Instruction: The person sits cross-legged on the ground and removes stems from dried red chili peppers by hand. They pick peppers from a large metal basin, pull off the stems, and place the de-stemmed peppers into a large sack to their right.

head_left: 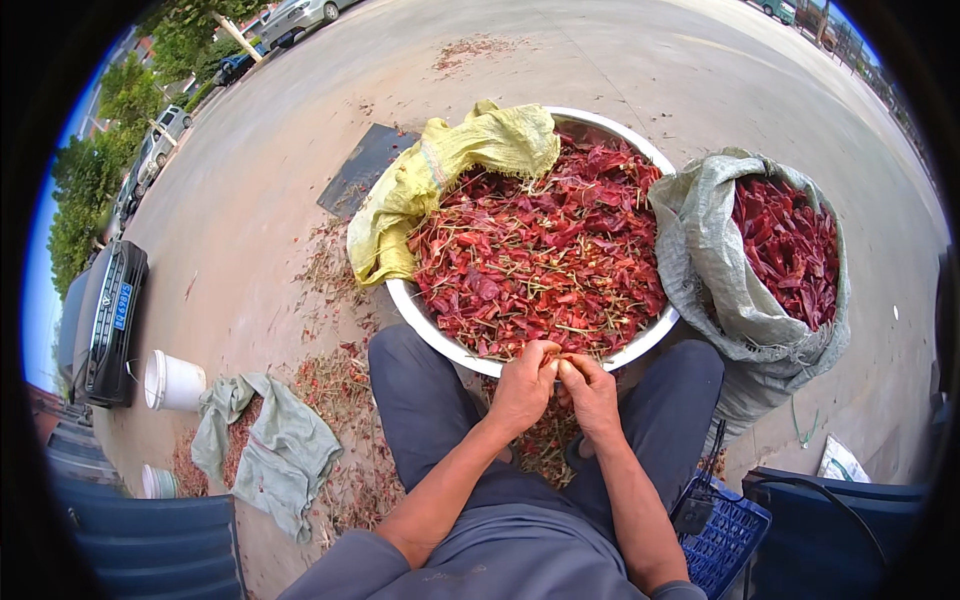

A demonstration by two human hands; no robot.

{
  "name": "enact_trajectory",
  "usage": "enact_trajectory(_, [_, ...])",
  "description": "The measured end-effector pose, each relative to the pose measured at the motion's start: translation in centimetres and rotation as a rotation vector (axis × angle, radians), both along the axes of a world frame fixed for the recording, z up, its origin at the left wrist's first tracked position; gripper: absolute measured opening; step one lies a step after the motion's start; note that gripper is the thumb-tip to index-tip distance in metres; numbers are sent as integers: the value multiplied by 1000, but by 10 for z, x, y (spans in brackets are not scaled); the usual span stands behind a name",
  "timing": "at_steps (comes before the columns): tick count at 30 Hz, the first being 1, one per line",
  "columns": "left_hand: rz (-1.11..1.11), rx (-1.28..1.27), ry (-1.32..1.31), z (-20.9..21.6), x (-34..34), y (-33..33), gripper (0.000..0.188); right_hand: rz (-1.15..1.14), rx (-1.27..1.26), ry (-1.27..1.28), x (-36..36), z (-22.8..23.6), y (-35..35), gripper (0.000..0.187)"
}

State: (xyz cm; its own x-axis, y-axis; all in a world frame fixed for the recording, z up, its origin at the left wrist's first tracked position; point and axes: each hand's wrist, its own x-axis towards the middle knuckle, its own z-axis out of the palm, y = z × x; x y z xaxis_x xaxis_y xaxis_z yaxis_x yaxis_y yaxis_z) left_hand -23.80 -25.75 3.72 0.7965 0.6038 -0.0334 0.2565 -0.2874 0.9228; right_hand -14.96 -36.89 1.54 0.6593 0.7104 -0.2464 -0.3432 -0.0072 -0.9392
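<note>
Both my hands meet over the near rim of a wide white-rimmed basin. My left hand is closed in a pinch, and its fingertips touch those of my right hand, which is pinched too. A small reddish bit, seemingly part of a dried chili pepper, shows between the fingertips; the fingers hide most of it. Broken dried red chili peppers, mixed with pale stems, heap the basin. A yellow woven sack drapes over its far left rim.
To the right stands a pale woven sack full of red chilies. A blue plastic crate sits by my right thigh. On the left lie stem litter, a grey-green sack and a white bucket. A dark car is parked beyond.
</note>
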Motion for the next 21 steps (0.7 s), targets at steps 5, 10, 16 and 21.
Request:
enact_trajectory(5, [-240,100,84,4,-12,11,36,0,82,-72,2,-1,-1,19])
enact_trajectory(10, [-275,188,112,15,-16,20,43,14,64,97,3,-1,3,19])
enact_trajectory(16, [54,834,52,14,3,101,34,-152,225,367,23,7,13,19])
enact_trajectory(21, [-121,998,300,3,16,142,31,-63,303,495,32,6,17,20])
